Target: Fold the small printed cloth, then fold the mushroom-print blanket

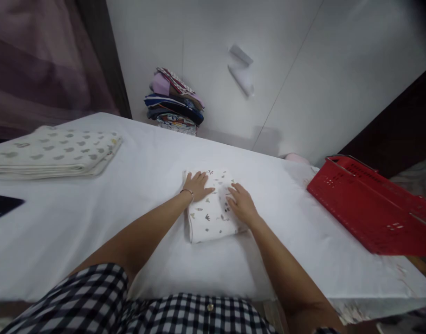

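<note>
A folded white cloth [213,215] with small scattered prints lies on the white-covered table in front of me. My left hand [198,186] rests flat on its upper left part, fingers spread, a thin bracelet at the wrist. On the cloth's right side lies my right hand [241,202], its fingers apart and slightly bent, touching the fabric. Neither hand grips anything. The parts of the cloth beneath both palms are hidden.
A thick folded cloth [60,150] with grey-green prints lies at the left, near a dark flat object [4,206]. Folded clothes [174,104] are stacked beyond the table's far edge. A red basket [376,204] stands at the right on the white table cover [129,185].
</note>
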Demonstrator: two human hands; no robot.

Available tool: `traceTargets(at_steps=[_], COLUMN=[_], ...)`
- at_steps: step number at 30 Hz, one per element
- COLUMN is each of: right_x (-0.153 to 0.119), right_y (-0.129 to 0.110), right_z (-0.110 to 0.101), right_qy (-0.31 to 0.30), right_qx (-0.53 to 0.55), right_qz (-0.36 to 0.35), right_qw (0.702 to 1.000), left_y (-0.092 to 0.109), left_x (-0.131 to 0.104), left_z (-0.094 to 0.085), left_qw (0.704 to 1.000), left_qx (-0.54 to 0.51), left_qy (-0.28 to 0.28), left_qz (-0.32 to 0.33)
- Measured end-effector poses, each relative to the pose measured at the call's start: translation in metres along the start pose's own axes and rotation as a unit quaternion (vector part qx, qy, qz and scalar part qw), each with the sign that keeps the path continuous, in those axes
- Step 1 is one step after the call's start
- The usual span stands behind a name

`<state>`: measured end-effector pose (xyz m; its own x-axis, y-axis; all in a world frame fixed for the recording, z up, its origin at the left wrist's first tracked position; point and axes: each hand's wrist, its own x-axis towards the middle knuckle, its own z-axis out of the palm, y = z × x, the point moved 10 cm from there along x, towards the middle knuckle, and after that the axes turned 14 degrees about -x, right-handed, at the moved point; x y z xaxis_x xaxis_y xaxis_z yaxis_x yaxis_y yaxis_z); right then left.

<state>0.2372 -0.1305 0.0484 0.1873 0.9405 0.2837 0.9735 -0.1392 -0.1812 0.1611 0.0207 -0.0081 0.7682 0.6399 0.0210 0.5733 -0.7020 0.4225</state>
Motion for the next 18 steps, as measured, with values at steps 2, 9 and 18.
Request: traceTargets(at_steps=[2,9,18], right_x=[-0.001,-0.007,-0.027], right_y=[0.032,0.053,-0.066], right_z=[0.024,0.056,0.044], right_qy=[-0.082,-0.154,-0.129], right_qx=[-0.056,-0.092,-0.127], right_qz=[0.049,0.052,-0.111], right_qw=[0.994,0.982,0.977], left_y=[0.000,0.001,0.001], left_x=[0.000,-0.003,-0.001], left_z=[0.000,-0.002,-0.003], left_qw=[1.000,1.000,0.999], left_qx=[-0.004,-0.018,-0.043], left_qy=[0.003,0.013,-0.001], left_qz=[0.000,0.005,0.010])
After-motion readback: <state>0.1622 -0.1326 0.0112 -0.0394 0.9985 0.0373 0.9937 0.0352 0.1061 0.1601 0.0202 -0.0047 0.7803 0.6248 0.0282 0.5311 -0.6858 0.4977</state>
